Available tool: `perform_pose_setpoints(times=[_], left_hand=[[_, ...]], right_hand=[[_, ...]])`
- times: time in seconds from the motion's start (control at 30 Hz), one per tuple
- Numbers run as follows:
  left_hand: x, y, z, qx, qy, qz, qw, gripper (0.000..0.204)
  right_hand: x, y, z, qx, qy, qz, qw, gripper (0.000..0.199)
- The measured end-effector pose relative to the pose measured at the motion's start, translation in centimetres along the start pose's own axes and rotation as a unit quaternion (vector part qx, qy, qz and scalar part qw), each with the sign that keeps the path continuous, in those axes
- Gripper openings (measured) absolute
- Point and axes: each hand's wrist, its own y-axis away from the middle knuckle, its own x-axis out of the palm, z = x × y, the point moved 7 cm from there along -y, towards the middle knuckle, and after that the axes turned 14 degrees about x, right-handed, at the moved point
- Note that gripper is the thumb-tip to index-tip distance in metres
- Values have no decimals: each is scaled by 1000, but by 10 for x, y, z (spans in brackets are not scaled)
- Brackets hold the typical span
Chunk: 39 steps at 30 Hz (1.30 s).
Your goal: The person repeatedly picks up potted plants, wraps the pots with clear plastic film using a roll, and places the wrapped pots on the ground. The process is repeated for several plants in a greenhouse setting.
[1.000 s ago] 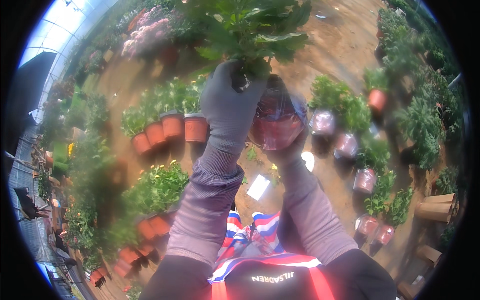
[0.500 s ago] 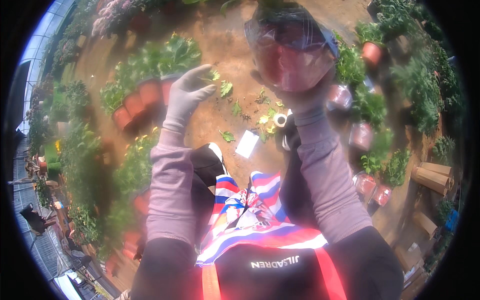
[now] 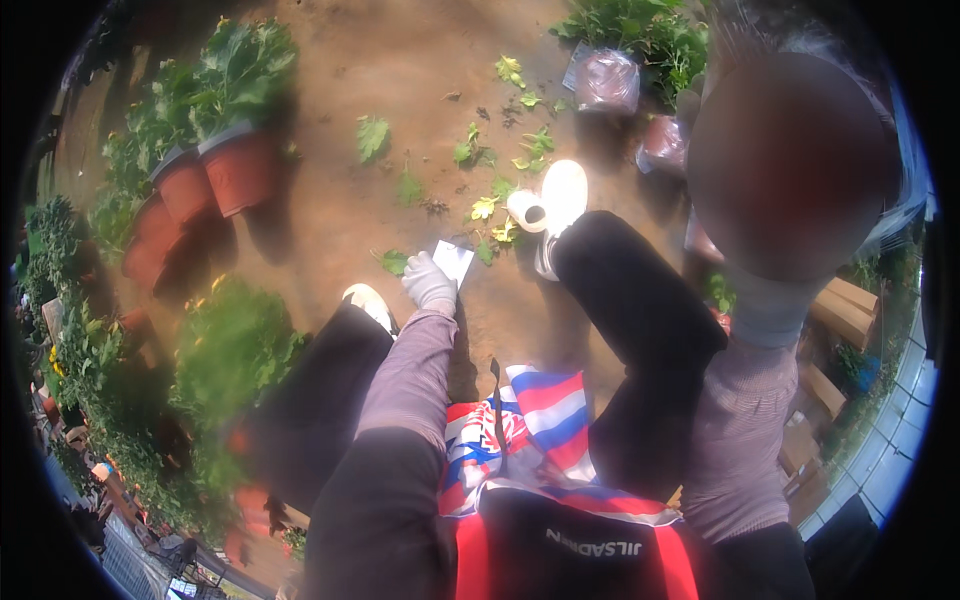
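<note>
Down at the ground, my left hand [image 3: 432, 283] in a pale glove has its fingers curled at the left edge of a white card [image 3: 455, 262]. Raised at the right, close to the camera, is a reddish-brown flowerpot [image 3: 795, 165] with clear plastic film around it, blurred. My gloved right hand [image 3: 765, 300] supports the pot from below; its fingers are mostly hidden behind it. The plant in the pot cannot be made out. Near the card lie torn green and yellow leaves [image 3: 485, 208] and a white roll [image 3: 526, 210] beside my shoe.
Potted plants in red-brown pots [image 3: 240, 170] stand at the left, with a leafy bush [image 3: 235, 350] nearer. Film-wrapped pots [image 3: 607, 82] lie at the upper right. Cardboard boxes [image 3: 845, 312] are at the far right. My knees and striped apron [image 3: 555, 405] fill the near middle.
My left hand has come down from above the ground to the white card. My right hand has carried the wrapped pot to the right and nearer the camera. The view has shifted.
</note>
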Motion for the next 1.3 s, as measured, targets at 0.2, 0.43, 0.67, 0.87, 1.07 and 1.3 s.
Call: perform_pose_setpoints(times=[0.2,0.43,0.67,0.87,1.07,1.3], left_hand=[[-22,-7,5,104,124,-90,983,17],[-62,-6,13,52,272,-113,954,60],[32,-17,0,-58,547,7,835,70],[28,-44,1,-51,528,-49,847,45],[-109,-33,-27,61,723,-198,659,26],[-354,55,-28,243,775,-327,483,23]], right_hand=[[27,-21,-3,9,-20,25,999,72],[106,-57,-33,133,-103,266,949,63],[60,-36,-66,-9,-57,116,992,61],[62,-35,-73,-86,-79,107,987,65],[70,-34,-67,-94,-95,96,986,69],[73,-30,-59,-44,-41,146,987,61]])
